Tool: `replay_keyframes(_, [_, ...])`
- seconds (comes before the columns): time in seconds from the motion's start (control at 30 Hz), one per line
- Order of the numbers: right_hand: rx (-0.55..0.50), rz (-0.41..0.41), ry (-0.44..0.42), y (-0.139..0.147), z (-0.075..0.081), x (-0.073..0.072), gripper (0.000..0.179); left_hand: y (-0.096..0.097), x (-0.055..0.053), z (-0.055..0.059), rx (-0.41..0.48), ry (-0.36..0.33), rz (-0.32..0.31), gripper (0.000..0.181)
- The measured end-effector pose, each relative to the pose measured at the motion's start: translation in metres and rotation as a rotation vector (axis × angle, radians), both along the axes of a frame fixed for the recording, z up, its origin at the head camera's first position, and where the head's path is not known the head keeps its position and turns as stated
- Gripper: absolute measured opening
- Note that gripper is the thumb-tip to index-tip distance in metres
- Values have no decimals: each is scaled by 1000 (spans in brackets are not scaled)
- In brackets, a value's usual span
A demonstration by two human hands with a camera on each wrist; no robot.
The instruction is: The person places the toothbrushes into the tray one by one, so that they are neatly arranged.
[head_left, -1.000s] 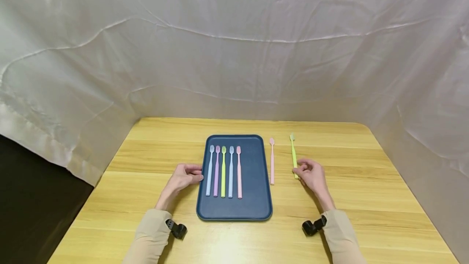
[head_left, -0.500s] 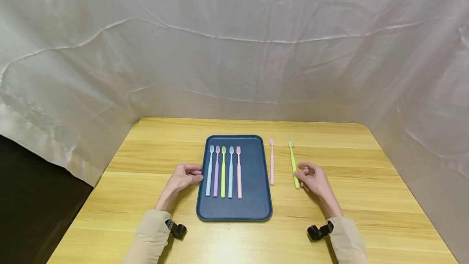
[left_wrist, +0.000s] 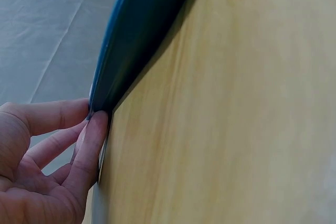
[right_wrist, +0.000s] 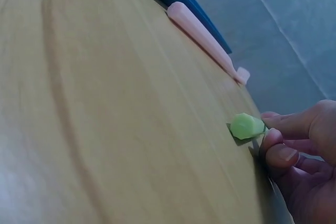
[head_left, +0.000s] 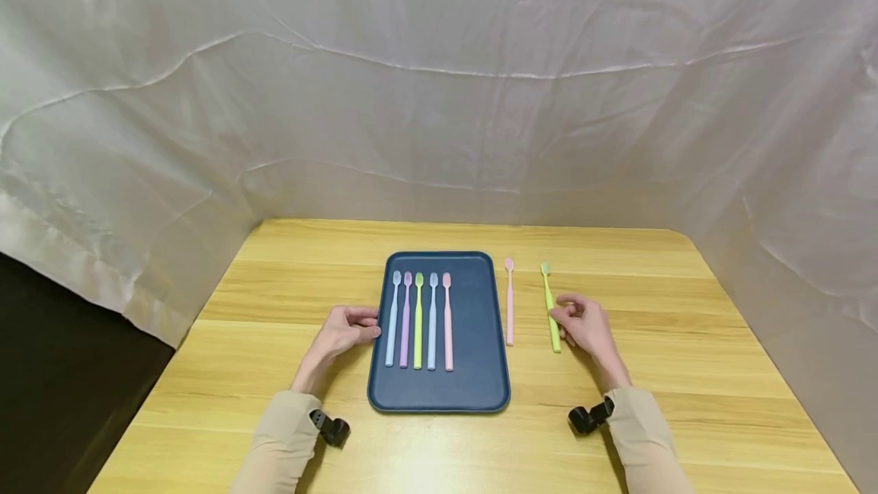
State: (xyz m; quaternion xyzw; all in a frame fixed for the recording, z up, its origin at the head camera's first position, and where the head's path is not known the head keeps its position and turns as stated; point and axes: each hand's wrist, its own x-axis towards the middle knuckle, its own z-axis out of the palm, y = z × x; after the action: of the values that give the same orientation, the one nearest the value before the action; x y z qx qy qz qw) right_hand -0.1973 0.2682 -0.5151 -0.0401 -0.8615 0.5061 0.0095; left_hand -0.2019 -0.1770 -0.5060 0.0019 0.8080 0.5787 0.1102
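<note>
At the left rim of a dark blue tray (head_left: 476, 391), my left hand (head_left: 338, 332) holds the edge between thumb and fingers (left_wrist: 59, 116). On the tray, several toothbrushes lie side by side with bristle heads toward the far side: light blue, purple (head_left: 405, 334), yellow-green (head_left: 418, 334), another light blue, and pink (head_left: 449, 334). To the tray's right, my right hand (head_left: 586, 326) pinches the handle of a yellow-green toothbrush (head_left: 549, 297), whose handle end (right_wrist: 245, 126) faces the right wrist camera. Between that toothbrush and the tray lies a pink toothbrush (head_left: 510, 303) on the table.
The wooden table (head_left: 274, 265) extends around the tray on all sides. Pale grey cloth (head_left: 439, 136) hangs behind and at both sides. Each wrist wears a small black camera (head_left: 586, 419).
The yellow-green toothbrush at my right hand has shifted slightly nearer to me. My right hand moved back with it, then a little forward along the handle. The left hand and tray stay still.
</note>
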Motion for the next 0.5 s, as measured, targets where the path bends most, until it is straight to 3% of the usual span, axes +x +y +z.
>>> replay_keyframes(0.5, [-33,45,-61,-6,6,8,48,0,0,1,2,0,-3,43])
